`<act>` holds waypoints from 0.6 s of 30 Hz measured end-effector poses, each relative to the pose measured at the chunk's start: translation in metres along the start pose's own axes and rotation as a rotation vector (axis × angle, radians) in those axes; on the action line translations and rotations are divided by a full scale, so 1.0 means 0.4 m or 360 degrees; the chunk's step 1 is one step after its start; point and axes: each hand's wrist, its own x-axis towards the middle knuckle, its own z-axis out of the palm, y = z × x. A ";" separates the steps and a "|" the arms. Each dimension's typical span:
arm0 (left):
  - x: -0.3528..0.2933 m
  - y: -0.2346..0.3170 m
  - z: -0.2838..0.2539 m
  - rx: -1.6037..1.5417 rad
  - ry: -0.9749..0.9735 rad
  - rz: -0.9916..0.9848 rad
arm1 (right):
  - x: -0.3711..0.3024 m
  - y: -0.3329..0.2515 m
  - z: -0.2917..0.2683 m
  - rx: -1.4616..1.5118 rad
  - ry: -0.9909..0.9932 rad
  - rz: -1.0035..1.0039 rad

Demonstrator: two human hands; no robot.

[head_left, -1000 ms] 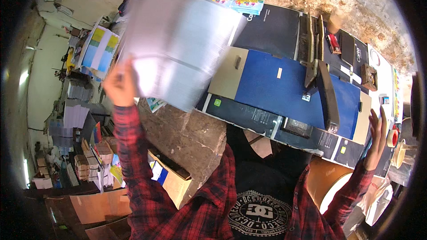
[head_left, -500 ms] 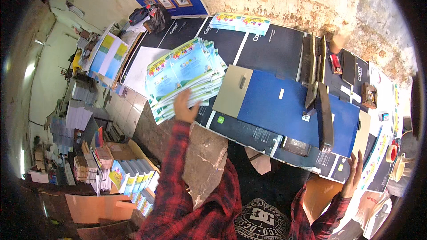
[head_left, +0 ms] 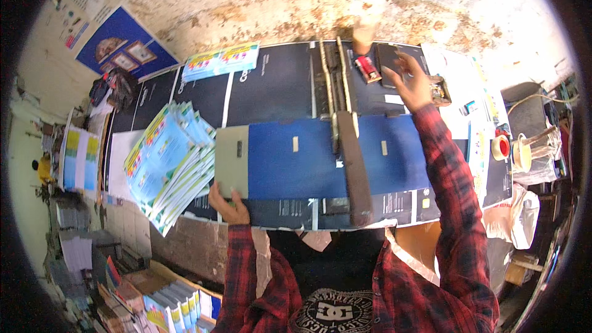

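Blue board [head_left: 296, 176] lies on the table [head_left: 277, 80], a dark bar [head_left: 355, 179] across it. Left hand [head_left: 232, 208], spread, is at its near-left corner; right hand [head_left: 414, 86], fingers parted, seems reaching near a black case [head_left: 387, 55]; grasping would call for closing.

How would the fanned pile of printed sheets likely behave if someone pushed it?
The pile of printed sheets would probably slide apart rather than move as one block, since its layers lie fanned out. Each layer would likely flex, looking thin. Some might slip off, as the near corner appears to overhang the table.
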 end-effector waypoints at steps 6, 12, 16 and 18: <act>0.004 0.007 0.008 -0.0026 0.0064 -0.0101 | 0.221 0.154 0.152 -0.0250 0.0090 0.0290; 0.002 0.015 0.005 0.0083 0.0082 -0.0130 | 0.314 0.202 0.276 -0.0092 0.0038 0.0749; -0.004 0.000 0.001 0.0082 0.0062 -0.0136 | 0.321 0.194 0.322 -0.0155 0.0133 0.0659; 0.008 0.013 0.015 0.0090 0.0045 -0.0143 | 0.329 0.246 0.317 -0.0131 0.0292 0.0474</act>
